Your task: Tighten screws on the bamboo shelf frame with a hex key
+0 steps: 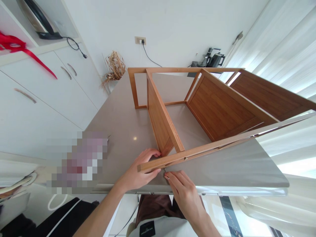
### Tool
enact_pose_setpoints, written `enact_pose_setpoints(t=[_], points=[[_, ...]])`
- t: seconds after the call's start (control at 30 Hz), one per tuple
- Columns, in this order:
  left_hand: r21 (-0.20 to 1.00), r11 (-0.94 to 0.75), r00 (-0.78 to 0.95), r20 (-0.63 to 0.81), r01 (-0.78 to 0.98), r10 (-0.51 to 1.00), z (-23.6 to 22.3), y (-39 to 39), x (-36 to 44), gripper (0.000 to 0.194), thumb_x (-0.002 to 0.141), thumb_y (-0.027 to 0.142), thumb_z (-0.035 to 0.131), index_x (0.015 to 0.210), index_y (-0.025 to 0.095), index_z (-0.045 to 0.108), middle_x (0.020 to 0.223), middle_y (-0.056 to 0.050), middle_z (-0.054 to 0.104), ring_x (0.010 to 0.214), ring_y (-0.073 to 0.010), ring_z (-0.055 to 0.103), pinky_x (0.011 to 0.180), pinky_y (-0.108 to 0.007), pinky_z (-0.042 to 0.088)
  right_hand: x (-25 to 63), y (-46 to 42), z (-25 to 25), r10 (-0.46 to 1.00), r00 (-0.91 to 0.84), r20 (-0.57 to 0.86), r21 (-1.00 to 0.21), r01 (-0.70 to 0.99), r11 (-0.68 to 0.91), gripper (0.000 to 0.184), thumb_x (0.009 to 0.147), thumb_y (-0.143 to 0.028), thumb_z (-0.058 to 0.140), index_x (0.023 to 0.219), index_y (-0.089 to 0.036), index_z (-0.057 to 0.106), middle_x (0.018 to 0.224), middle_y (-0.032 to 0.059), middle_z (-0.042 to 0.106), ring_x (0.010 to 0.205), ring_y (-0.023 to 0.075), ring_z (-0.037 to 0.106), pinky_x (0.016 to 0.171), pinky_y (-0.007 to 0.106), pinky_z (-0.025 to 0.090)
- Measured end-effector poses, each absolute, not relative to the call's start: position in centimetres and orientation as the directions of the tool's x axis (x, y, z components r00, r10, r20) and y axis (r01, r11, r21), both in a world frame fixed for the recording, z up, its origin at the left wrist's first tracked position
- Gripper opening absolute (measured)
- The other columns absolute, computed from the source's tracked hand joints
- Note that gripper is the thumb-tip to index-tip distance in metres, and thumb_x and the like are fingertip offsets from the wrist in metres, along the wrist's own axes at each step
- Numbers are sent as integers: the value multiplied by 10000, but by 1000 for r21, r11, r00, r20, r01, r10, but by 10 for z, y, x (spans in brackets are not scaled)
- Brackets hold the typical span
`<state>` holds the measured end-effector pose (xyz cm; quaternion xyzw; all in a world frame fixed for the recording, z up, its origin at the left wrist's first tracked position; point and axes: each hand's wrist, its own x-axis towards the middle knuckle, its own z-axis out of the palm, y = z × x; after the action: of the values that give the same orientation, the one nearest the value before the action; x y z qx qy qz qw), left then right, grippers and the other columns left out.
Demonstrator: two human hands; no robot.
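A bamboo shelf rack (217, 108) lies on its side on a grey table (118, 121). My left hand (138, 172) is closed around the near corner of the rack's front rail, thumb under and fingers over it. Just to the right, below the rail, my right hand (182, 191) pinches a small metal part (165, 171) against the underside of the rail near the upright panel (160, 121). What the metal part is I cannot make out.
White cupboards (49, 98) run along the left, with a red ribbon (22, 47) and an appliance on the shelf above. Dried grass (115, 67) stands at the table's far end. A kettle set (213, 59) sits by the far wall. Curtains (283, 39) hang on the right.
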<state>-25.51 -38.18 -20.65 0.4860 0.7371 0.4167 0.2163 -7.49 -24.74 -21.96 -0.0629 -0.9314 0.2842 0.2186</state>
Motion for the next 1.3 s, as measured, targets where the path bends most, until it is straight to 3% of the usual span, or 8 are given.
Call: enact_pose_setpoints(t=[0.23, 0.5, 0.77, 0.93, 1.07, 1.3], points=[[814, 183, -439, 96, 551, 893, -206, -382, -255, 370, 911, 264, 624, 1265, 284, 521, 1258, -38, 609, 1199, -227, 567, 1068, -387, 460, -73, -254, -224, 238, -908, 344, -504, 35, 863, 260, 983, -69, 493, 1148, -200, 645, 987, 77, 710, 818, 215, 646, 728, 346, 555], [814, 187, -430, 83, 550, 899, -203, -382, -256, 372, 921, 266, 620, 1275, 271, 506, 1266, -53, 605, 1207, -230, 561, 1086, -403, 446, -77, -267, -235, 490, -768, 412, -644, 136, 753, 170, 1004, -175, 533, 1048, -227, 689, 877, 46, 737, 757, 185, 692, 717, 293, 552], [822, 206, -436, 56, 530, 898, -200, -381, -255, 340, 926, 256, 605, 1258, 267, 532, 1254, -52, 605, 1197, -222, 573, 1065, -380, 463, -82, -271, -224, 742, -656, 139, -820, 343, 457, 189, 963, -423, 598, 918, -241, 614, 721, -7, 731, 536, 144, 613, 542, 242, 495], [810, 182, -448, 109, 557, 887, -203, -381, -255, 369, 914, 264, 624, 1270, 262, 523, 1272, -47, 625, 1209, -228, 579, 1079, -382, 449, -84, -269, -216, 755, -656, 2, -827, 423, 370, 263, 956, -456, 592, 1124, -255, 570, 732, -45, 752, 545, 147, 617, 556, 240, 493], [805, 189, -429, 89, 562, 899, -202, -381, -256, 359, 919, 255, 617, 1267, 255, 528, 1257, -50, 622, 1204, -227, 573, 1069, -389, 453, -83, -268, -222, 732, -678, 61, -805, 400, 437, 209, 966, -439, 573, 1078, -266, 608, 759, -43, 750, 578, 151, 635, 584, 251, 493], [802, 203, -431, 75, 562, 899, -199, -381, -255, 339, 925, 261, 612, 1255, 252, 533, 1253, -57, 612, 1174, -226, 585, 1045, -394, 466, -82, -269, -227, 746, -658, 103, -802, 388, 454, 274, 968, -430, 584, 1182, -260, 572, 763, -52, 752, 573, 147, 636, 562, 249, 496]])
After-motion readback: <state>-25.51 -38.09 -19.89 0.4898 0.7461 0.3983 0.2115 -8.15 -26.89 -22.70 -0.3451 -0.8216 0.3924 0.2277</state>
